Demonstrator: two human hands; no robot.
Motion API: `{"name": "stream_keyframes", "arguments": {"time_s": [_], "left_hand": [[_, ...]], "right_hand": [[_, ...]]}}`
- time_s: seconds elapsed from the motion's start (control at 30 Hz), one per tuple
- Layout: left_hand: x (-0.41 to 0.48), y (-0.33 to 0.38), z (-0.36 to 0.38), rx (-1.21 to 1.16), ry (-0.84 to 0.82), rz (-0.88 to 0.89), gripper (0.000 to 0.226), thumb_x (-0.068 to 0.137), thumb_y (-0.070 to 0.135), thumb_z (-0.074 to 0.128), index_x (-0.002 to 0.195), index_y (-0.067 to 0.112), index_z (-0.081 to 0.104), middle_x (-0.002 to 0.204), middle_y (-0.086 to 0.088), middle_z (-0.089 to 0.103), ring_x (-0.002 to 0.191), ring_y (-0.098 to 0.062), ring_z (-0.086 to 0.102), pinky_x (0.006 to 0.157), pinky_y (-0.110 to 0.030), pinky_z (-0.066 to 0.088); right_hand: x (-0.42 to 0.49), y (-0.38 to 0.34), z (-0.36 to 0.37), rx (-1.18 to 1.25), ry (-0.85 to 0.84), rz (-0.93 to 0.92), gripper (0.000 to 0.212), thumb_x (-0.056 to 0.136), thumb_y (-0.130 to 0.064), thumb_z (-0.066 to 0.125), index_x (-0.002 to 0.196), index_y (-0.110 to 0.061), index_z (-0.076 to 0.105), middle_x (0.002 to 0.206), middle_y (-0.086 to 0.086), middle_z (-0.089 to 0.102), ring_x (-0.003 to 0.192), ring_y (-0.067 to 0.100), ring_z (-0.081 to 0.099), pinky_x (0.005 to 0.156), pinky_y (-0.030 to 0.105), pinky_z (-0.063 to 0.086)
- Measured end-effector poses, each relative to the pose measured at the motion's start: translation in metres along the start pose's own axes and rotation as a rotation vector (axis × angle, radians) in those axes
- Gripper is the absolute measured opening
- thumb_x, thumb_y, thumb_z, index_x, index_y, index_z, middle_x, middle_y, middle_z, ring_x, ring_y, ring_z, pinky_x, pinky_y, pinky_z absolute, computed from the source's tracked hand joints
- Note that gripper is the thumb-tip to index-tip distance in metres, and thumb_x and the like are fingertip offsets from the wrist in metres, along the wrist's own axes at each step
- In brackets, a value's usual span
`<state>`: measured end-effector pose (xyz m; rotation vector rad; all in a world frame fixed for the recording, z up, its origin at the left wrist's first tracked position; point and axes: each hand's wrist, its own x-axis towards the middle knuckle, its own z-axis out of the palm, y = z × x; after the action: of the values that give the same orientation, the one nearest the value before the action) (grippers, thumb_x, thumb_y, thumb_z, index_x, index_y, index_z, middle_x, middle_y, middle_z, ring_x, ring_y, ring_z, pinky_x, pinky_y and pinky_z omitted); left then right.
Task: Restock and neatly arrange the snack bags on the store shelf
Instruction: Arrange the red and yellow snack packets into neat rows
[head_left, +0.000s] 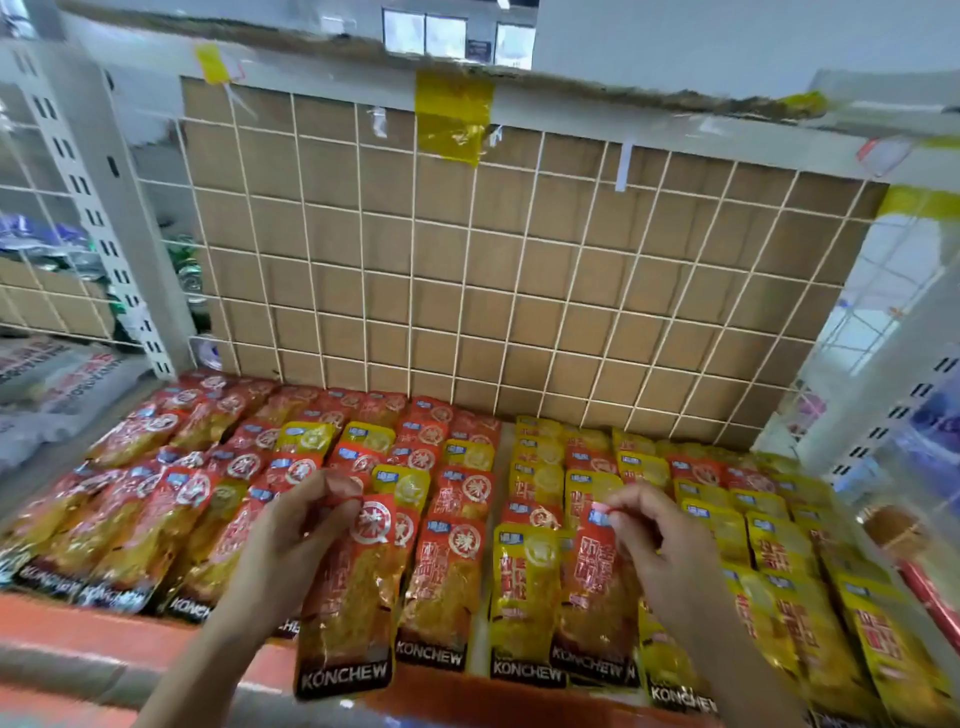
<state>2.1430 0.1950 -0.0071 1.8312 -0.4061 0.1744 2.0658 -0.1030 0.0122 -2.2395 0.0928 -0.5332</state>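
A wire-grid back panel (519, 270), backed with brown cardboard and patched with yellow tape (454, 119), is rising behind a store shelf (156, 639) with an orange-red front edge, where a person is working on the display. Flat snack bags are lying in overlapping rows across the shelf, red bags (171, 519) massing on the left and yellow bags (779, 545) on the right, with a few of each colour straying into the other's section.

The left hand (291, 535) is pinching the top edge of a red snack bag (348, 597) between thumb and fingertips, the bag hanging past the shelf's front lip. The right hand (660, 540) is likewise pinching the top of a second red bag (592, 582), which is lying among the yellow ones near the front.

To do this step well, each bag probably wants laying flat and square to its column, its dark bottom band lining up with its neighbours', and red likely belongs with red.

White capitals along those bottom bands are reading "KONCHEW". The red bags are carrying a large circled Chinese character; the small blue labels at the top corners are too blurred to read.
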Motion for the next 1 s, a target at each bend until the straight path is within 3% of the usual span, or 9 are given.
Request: {"name": "stream_keyframes", "arguments": {"time_s": [0.1,0.2,0.43,0.5,0.63,0.83,1.0], "left_hand": [[-0.019,0.003,-0.019,0.038,0.066,-0.012,0.006,0.075,0.029,0.058,0.080,0.027,0.060,0.076,0.010,0.064,0.067,0.001,0.054,0.064,-0.014,0.040],[-0.039,0.009,-0.036,0.074,0.102,-0.014,0.006,0.075,0.024,0.056,0.080,0.026,0.059,0.071,0.012,0.061,0.063,0.003,0.051,0.059,-0.013,0.038],[-0.091,0.014,-0.065,0.044,0.167,-0.094,0.005,0.079,0.012,0.059,0.074,0.011,0.059,0.066,0.003,0.060,0.061,-0.003,0.050,0.056,-0.012,0.039],[-0.102,0.014,-0.074,0.069,0.178,-0.122,0.002,0.078,0.014,0.059,0.077,0.015,0.060,0.068,0.001,0.062,0.060,-0.001,0.051,0.056,-0.013,0.040],[-0.110,0.015,-0.091,0.130,0.175,-0.132,0.022,0.074,0.020,0.053,0.079,0.038,0.063,0.071,0.011,0.067,0.061,0.003,0.057,0.057,-0.010,0.042],[-0.100,0.003,-0.118,0.233,0.154,-0.078,0.016,0.077,0.023,0.051,0.080,0.037,0.057,0.076,0.017,0.065,0.065,0.003,0.056,0.059,-0.010,0.041],[-0.071,-0.023,-0.154,0.218,0.065,-0.019,0.010,0.081,0.019,0.048,0.081,0.027,0.054,0.076,0.010,0.059,0.065,0.002,0.050,0.062,-0.012,0.038]], "right_hand": [[-0.004,-0.011,0.011,0.066,-0.039,-0.032,0.028,0.087,-0.002,0.058,0.080,-0.029,0.060,0.073,-0.003,0.063,0.067,0.011,0.056,0.059,0.021,0.043],[-0.011,-0.020,0.020,0.111,-0.119,-0.046,0.025,0.089,-0.003,0.055,0.081,-0.026,0.060,0.067,-0.004,0.057,0.055,0.010,0.050,0.049,0.017,0.036],[-0.040,-0.035,0.041,0.166,-0.183,-0.053,0.030,0.087,-0.002,0.058,0.079,-0.031,0.058,0.070,-0.013,0.060,0.059,0.006,0.054,0.052,0.013,0.038],[-0.046,-0.038,0.047,0.158,-0.200,-0.070,0.031,0.087,-0.002,0.059,0.077,-0.031,0.057,0.068,-0.011,0.059,0.056,0.007,0.053,0.050,0.014,0.036],[-0.053,-0.051,0.057,0.175,-0.203,-0.072,0.031,0.086,-0.002,0.059,0.077,-0.032,0.057,0.066,-0.003,0.060,0.065,0.010,0.057,0.055,0.017,0.041],[-0.051,-0.063,0.078,0.135,-0.199,-0.073,0.027,0.087,-0.005,0.059,0.082,-0.031,0.059,0.075,-0.018,0.063,0.071,0.004,0.059,0.059,0.014,0.043],[-0.034,-0.076,0.108,0.124,-0.152,-0.046,0.025,0.087,-0.001,0.058,0.082,-0.025,0.061,0.061,-0.004,0.060,0.062,0.005,0.057,0.053,0.013,0.042]]}}
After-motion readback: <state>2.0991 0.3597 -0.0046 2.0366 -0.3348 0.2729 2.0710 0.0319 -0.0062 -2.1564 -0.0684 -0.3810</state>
